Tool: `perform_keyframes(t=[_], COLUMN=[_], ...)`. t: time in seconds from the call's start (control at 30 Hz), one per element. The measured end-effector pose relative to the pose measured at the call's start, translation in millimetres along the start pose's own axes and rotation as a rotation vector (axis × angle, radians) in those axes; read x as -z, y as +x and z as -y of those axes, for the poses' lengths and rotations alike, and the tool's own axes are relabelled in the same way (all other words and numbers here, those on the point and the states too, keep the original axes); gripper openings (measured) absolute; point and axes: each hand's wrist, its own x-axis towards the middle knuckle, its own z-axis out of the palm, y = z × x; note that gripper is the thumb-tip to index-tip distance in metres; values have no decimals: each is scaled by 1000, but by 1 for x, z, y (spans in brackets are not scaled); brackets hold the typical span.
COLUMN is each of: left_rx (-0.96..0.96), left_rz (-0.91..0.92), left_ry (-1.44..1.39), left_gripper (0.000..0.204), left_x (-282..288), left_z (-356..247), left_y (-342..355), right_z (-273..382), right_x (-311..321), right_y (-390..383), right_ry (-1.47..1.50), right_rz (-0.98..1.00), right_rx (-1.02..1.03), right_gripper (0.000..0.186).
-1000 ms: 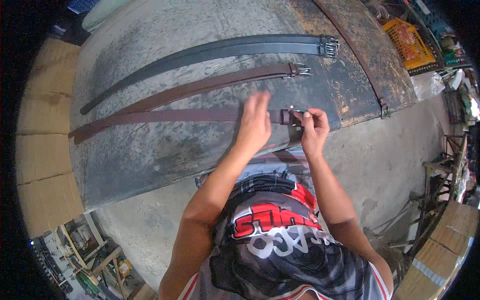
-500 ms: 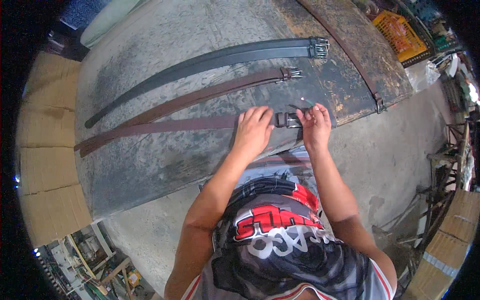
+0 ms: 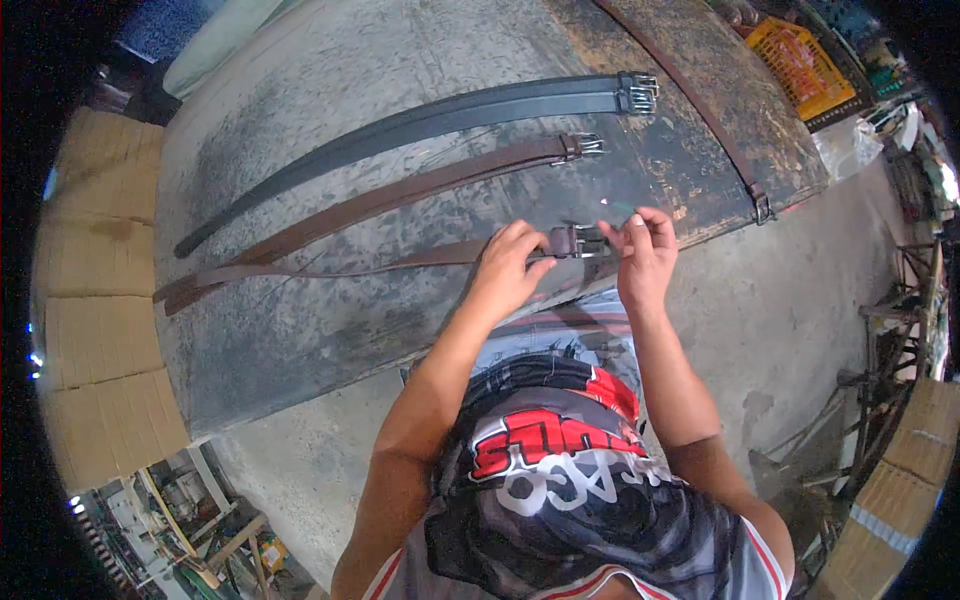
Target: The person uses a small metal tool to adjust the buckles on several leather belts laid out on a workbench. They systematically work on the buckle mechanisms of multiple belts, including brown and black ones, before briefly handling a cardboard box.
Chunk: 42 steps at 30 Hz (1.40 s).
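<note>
Three leather belts lie side by side on a worn grey worktable [image 3: 300,340]. The nearest is a brown belt [image 3: 330,267] with a metal buckle [image 3: 588,241]. My left hand [image 3: 510,268] presses down on its strap just left of the buckle. My right hand [image 3: 645,250] pinches the buckle end from the right, with a small thin tool or pin in its fingertips. A second brown belt [image 3: 420,185] and a black belt [image 3: 440,115] lie farther back, untouched.
A dark strap [image 3: 700,110] runs along the table's right part to a small buckle near the edge. Cardboard boxes [image 3: 90,300] stand at the left. An orange crate [image 3: 795,65] sits at the upper right. Wooden frames and concrete floor lie to the right.
My left hand has slid down onto the strap beside the buckle and flattened there. My right hand stays at the buckle. The view has shifted slightly.
</note>
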Motion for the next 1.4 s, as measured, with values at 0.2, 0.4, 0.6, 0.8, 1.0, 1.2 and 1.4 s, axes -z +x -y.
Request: perform_keyframes(t=[0.2,0.4,0.6,0.8,1.0,1.2,1.4], left_rx=[115,17,116,107,106,144,168], left_rz=[-149,-250,-296,-282,-290,-265,-273], left_ry=[-34,79,-99,-125,-151,-192,-219], left_gripper=[29,12,7,5,5,7,7], left_x=[-13,-33,-37,-34,-35,-31,-35], left_z=[-19,-15,-7,-6,-6,-11,-7], left_y=[21,25,23,19,20,21,20], right_z=[-34,-32,-32,-28,-28,-28,-26], right_x=[10,16,13,12,13,12,10], right_y=[-7,-5,-10,-12,-12,-12,-13], right_ry=[-46,-84,-418,-613,-704,-743,-755], right_rz=[-13,8,39,69,81,80,81], right_rx=[-37,-31,68,99,145,150,139], right_gripper=[9,10,10,10,10,9,8])
